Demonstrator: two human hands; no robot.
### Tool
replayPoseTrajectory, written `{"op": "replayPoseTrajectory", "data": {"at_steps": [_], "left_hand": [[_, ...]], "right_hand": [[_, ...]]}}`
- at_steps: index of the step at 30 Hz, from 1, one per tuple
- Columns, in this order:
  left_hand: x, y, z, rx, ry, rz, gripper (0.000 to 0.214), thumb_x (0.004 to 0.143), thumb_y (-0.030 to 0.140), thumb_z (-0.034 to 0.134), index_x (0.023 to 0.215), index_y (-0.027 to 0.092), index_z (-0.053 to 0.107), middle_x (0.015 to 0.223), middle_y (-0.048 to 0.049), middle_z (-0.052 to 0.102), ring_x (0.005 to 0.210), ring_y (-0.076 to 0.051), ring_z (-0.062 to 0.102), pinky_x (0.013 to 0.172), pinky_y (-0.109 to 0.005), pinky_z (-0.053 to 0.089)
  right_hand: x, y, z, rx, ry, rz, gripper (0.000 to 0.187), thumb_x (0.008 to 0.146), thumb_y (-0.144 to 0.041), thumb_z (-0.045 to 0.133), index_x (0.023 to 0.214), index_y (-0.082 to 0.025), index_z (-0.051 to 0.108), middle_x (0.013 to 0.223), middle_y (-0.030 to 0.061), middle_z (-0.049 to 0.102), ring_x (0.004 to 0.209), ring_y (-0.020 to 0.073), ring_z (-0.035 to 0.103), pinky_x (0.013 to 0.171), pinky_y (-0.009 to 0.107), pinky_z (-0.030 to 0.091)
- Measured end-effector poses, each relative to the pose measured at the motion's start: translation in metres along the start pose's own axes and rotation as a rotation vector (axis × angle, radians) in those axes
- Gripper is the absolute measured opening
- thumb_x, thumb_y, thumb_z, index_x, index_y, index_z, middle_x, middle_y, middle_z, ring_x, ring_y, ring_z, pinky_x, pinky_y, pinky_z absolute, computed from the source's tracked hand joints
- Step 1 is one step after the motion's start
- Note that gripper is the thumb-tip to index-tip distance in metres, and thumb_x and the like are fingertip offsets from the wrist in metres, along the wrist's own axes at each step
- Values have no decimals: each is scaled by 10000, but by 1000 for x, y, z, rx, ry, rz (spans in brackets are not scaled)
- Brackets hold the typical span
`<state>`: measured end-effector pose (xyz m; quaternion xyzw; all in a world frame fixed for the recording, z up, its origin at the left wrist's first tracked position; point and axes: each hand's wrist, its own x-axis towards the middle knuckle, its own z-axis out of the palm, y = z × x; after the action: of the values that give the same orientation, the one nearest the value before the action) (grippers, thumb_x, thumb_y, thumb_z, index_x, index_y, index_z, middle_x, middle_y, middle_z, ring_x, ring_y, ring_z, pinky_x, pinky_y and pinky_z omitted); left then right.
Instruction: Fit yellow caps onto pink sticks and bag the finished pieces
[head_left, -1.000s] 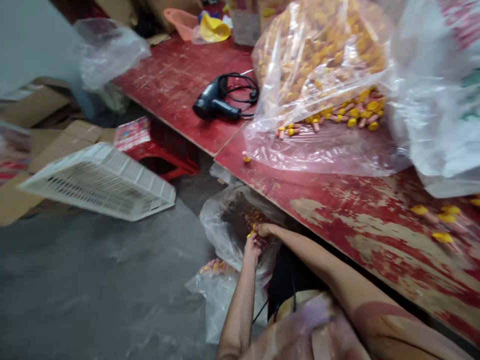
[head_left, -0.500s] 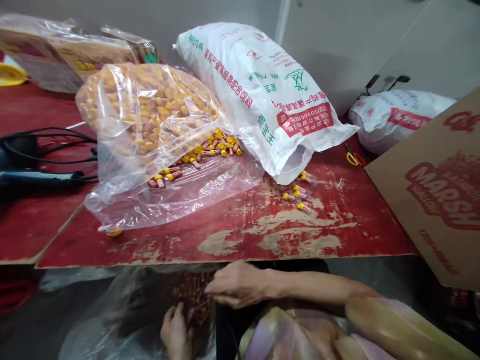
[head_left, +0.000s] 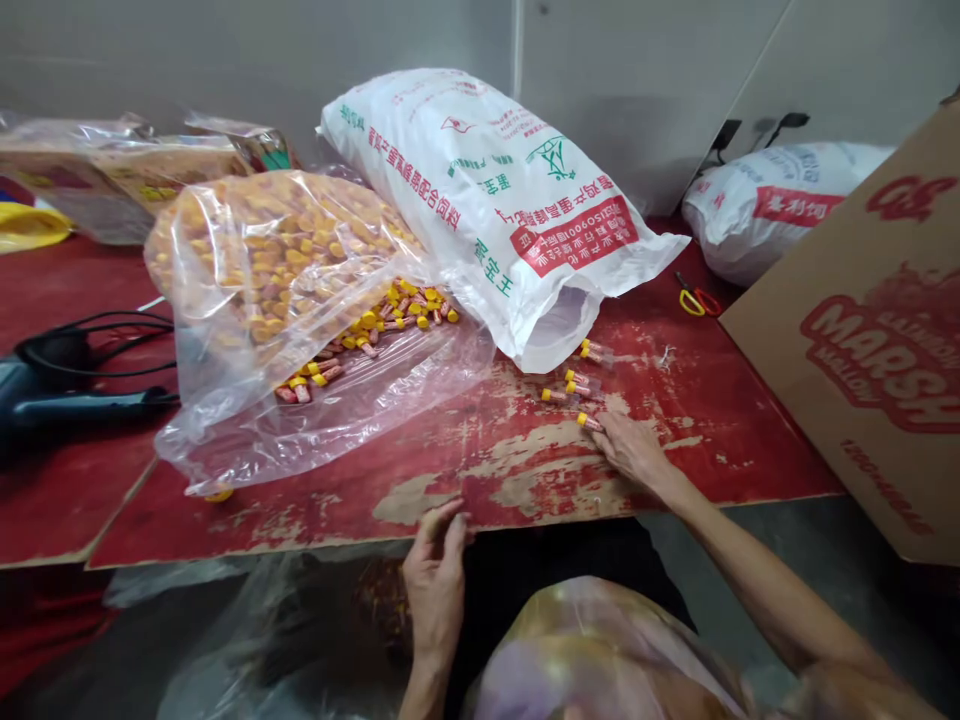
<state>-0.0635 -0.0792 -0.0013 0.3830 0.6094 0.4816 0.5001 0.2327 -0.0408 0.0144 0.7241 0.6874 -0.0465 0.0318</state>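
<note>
Carton at right, printed MARSH MALLOW. White woven sack, red print, ISO9001 legible. Yellow-capped tubes lie by sack mouth on worn red board; more fill clear plastic bag. Your right hand open, fingertips on one tube. Left hand open, empty, at board edge. Both were lower earlier, by floor bag.

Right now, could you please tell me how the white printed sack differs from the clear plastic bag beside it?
The white printed sack is opaque with red and green lettering, while the clear plastic bag is see-through and unprinted, showing yellow-capped pieces. The sack sits right of the bag. Both lie on the worn red table.
</note>
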Motion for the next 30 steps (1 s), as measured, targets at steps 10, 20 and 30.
{"op": "replayPoseTrajectory", "data": {"at_steps": [10,20,30], "left_hand": [[-1,11,55,-215,-505,-333,369,702,425,731,895,130,619,727,-30,641,557,-97,567,542,-208,454],[9,17,90,-767,-430,-590,335,707,317,755,921,146,562,815,-55,666,705,-158,649,648,-274,527],[12,14,79,-755,-348,-599,386,688,208,705,1019,172,509,741,-31,639,587,-148,608,582,-286,506]], "right_hand": [[19,-7,-29,-74,-178,-276,246,877,-227,443,737,-113,610,677,96,617,624,148,515,595,280,230],[-22,-67,-20,226,55,-448,200,937,-275,441,1050,-184,578,945,60,627,842,175,563,708,268,370],[71,-45,-21,-171,93,-168,240,922,-193,398,988,-108,613,1097,171,556,1016,285,486,801,365,354]]}}
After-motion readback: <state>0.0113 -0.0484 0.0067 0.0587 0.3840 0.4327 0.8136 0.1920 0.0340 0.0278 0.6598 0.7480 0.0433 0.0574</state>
